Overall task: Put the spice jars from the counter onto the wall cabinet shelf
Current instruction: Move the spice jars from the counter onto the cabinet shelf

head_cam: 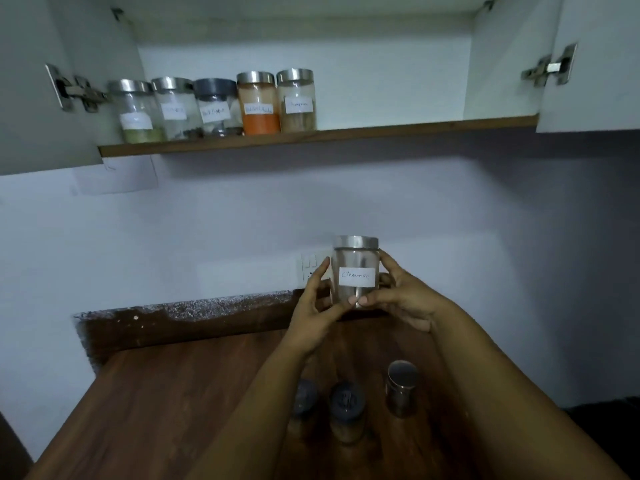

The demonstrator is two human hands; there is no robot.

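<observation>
A glass jar labelled Cinnamon (355, 261), with a steel lid, is held upright in the air above the back of the wooden counter (166, 393). My left hand (317, 306) grips its left side and my right hand (403, 292) grips its right side, thumbs meeting under the label. On the counter below stand three more jars: two with dark lids (304, 398) (346, 410) and one with a steel lid (401, 386). The wall cabinet shelf (381, 130) above holds several labelled jars (258, 103) in a row at its left end.
Both cabinet doors stand open, the left door (38, 98) and the right door (595, 64), with metal hinges. The shelf's right half is bare. A switch plate (311, 265) sits on the white wall behind the jar. The counter's left edge drops off.
</observation>
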